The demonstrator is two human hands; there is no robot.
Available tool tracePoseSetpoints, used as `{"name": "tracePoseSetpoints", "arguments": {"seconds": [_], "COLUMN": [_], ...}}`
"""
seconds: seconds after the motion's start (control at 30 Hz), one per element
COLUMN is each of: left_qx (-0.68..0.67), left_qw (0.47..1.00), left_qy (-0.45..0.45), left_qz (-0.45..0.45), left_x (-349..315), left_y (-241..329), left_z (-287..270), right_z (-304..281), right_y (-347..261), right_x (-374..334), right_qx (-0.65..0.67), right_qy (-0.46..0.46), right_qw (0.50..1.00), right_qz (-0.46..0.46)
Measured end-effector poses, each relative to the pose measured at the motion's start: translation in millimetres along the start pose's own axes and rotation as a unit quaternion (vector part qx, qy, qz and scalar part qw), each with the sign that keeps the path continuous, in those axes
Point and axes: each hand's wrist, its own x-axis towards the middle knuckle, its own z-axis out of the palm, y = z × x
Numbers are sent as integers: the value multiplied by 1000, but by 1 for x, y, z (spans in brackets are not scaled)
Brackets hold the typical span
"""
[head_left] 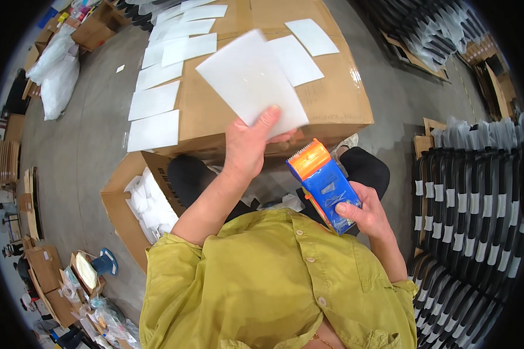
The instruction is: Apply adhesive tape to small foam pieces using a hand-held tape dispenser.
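My left hand [251, 139] grips a white foam sheet [253, 81] by its near edge, thumb on top, and holds it over the large cardboard box [215, 87]. In my right hand [364, 209] is a blue and orange tape dispenser [323, 186], its toothed orange end pointing away from me. Whether tape sticks to the held sheet I cannot make out. Several more white foam sheets [154, 130] lie along the box's left side. Two others, one a white sheet [312, 37], lie at its far right, the nearer partly hidden behind the held sheet.
An open carton [119, 198] with white foam pieces [151, 203] stands on the floor at my left. Rows of black tubular frames with white wraps [466, 198] are stacked at my right. A clear plastic bag [58, 75] sits at the far left; cardboard and plastic scraps [108, 320] lie at the lower left.
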Motion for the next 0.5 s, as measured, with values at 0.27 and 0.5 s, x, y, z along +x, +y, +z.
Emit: {"name": "tracePoseSetpoints", "arguments": {"seconds": [0.27, 0.5], "left_qx": [-100, 481], "left_qw": [979, 792], "left_qy": [134, -228], "left_qz": [-120, 298], "left_x": [17, -17], "left_y": [0, 4], "left_z": [-14, 15], "right_z": [16, -5], "right_y": [1, 19], "right_x": [-13, 12], "right_qx": [-245, 13], "right_qy": [60, 47], "right_qw": [959, 999], "right_qz": [-130, -1]}}
